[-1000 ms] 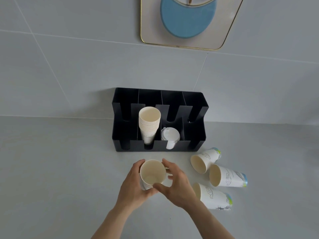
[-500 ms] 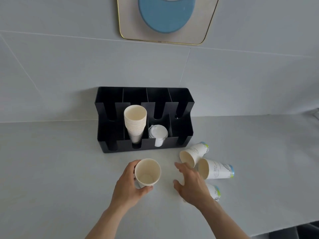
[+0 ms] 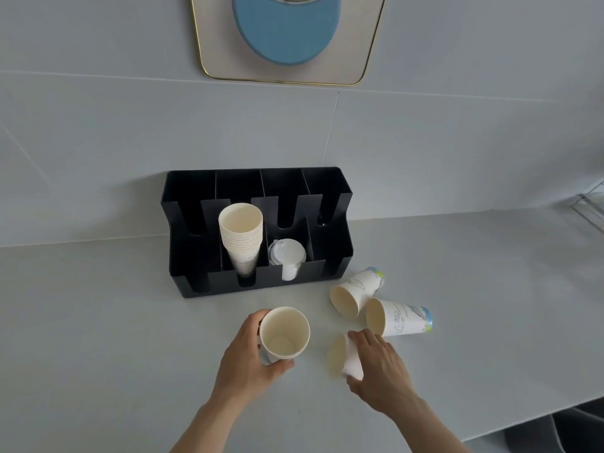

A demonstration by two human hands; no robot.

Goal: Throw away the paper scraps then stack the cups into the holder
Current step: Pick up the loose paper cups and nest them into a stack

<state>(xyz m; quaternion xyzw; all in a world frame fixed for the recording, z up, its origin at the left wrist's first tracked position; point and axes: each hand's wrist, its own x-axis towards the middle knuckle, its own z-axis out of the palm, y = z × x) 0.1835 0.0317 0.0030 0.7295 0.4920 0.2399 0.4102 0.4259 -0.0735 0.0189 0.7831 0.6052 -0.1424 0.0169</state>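
My left hand (image 3: pixel 248 361) grips a white paper cup (image 3: pixel 283 333), mouth facing me, above the counter. My right hand (image 3: pixel 380 371) closes over a second paper cup (image 3: pixel 346 358) lying on its side on the counter. Two more cups lie on their sides to the right, one nearer the holder (image 3: pixel 354 291) and one with a blue base (image 3: pixel 400 318). The black cup holder (image 3: pixel 183 256) stands against the wall with a stack of cups (image 3: pixel 241 230) in its second slot and white lids (image 3: pixel 287 253) in the third. No paper scraps are visible.
The grey counter (image 3: pixel 98 338) meets a tiled wall behind the holder. The counter's front edge runs along the lower right. A gold-framed panel (image 3: pixel 294 70) hangs on the wall above. A wire rack (image 3: pixel 591 204) shows at the far right edge.
My right hand let go of the cup held in both hands, swung right and came down on the nearest lying cup. My left hand kept its cup. The view shifted leftwards.
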